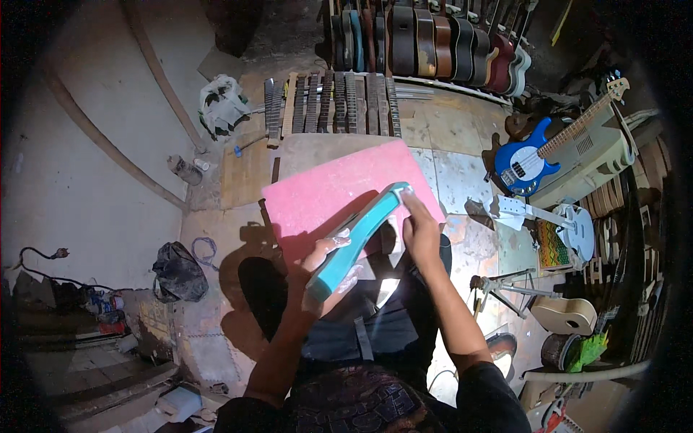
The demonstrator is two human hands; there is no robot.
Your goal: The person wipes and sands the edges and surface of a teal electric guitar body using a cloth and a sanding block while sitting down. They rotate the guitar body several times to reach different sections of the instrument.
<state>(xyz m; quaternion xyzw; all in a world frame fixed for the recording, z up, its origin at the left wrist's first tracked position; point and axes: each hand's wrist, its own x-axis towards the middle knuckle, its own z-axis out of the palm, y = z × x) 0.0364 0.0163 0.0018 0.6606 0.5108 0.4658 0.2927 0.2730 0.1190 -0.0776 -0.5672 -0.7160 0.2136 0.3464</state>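
A: In the head view, where is the teal curved piece (pixel 351 252)?

B: It's held up slantwise above the near part of the pink sheet (pixel 325 180). Its upper end is over the sheet; its lower end reaches past the sheet's near edge, toward the lap.

A: What is the left hand (pixel 315 257) doing?

B: Gripping the piece near its lower end, over the sheet's near left corner: thumb on one side, fingers around the other. There are white smears on the fingers.

A: And the right hand (pixel 421 234)?

B: It's above the sheet's near right side, with the index finger stretched to touch the piece's upper end. The other fingers are tucked under, and I can't tell whether they close on anything.

A: What lies around the sheet?

B: Beyond its far edge is a row of guitar necks (pixel 351 105), with a rack of guitars (pixel 426 47) farther off. Right of the sheet stands a blue bass (pixel 543 137), and nearer the person than that, a pale blue guitar (pixel 580 234).

A: And to its left?

B: A black plastic bag (pixel 179 273) sits on the floor (pixel 216 310), well apart from the sheet.
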